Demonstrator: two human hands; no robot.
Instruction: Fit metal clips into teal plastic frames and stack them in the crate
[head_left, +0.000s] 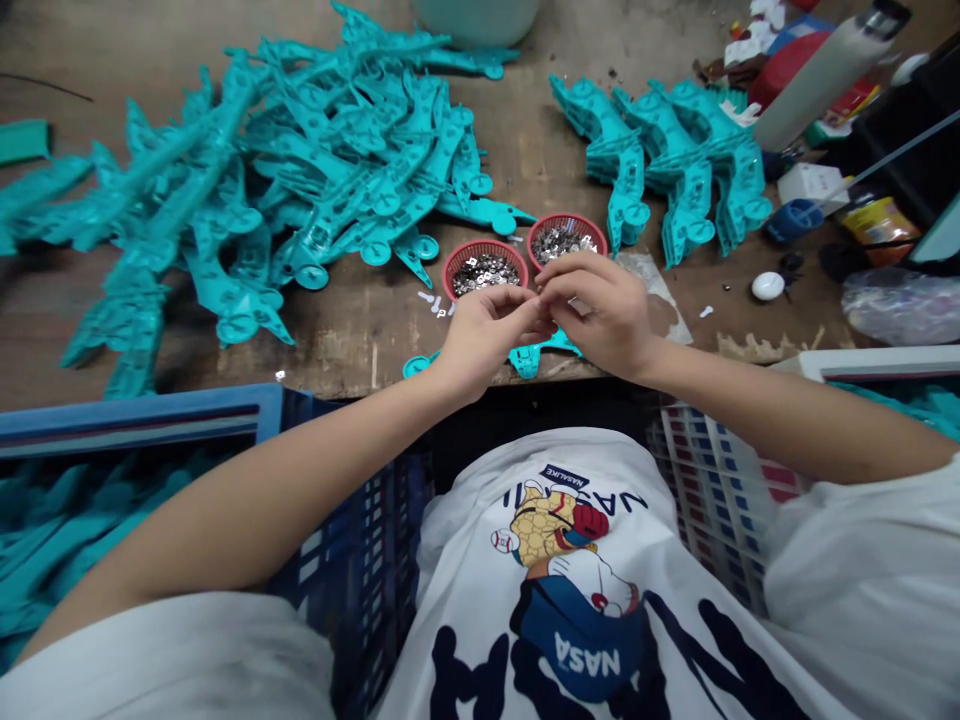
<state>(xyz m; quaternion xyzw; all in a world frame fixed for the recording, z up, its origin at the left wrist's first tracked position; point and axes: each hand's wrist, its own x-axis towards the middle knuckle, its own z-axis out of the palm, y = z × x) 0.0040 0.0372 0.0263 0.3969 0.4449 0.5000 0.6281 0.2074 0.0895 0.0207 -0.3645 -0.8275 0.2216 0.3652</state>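
My left hand [484, 335] and my right hand [596, 305] meet at the near edge of the wooden table [360, 320], fingertips pinched together over a teal plastic part [529, 357] that lies under them. Whatever the fingers pinch is too small to make out. Just beyond the hands stand two small red baskets [484, 268] [566, 240] filled with tiny metal pieces. A big loose heap of teal plastic parts [300, 180] covers the table's left and middle. A neater stack of teal parts [667, 160] lies to the right.
Blue crates [135, 420] with more teal parts sit at my left, and a crate [720, 490] sits at my right knee. Clutter fills the far right: a white tube [825, 75], a white box [810, 185], a white oval piece [767, 286], a plastic bag [900, 305].
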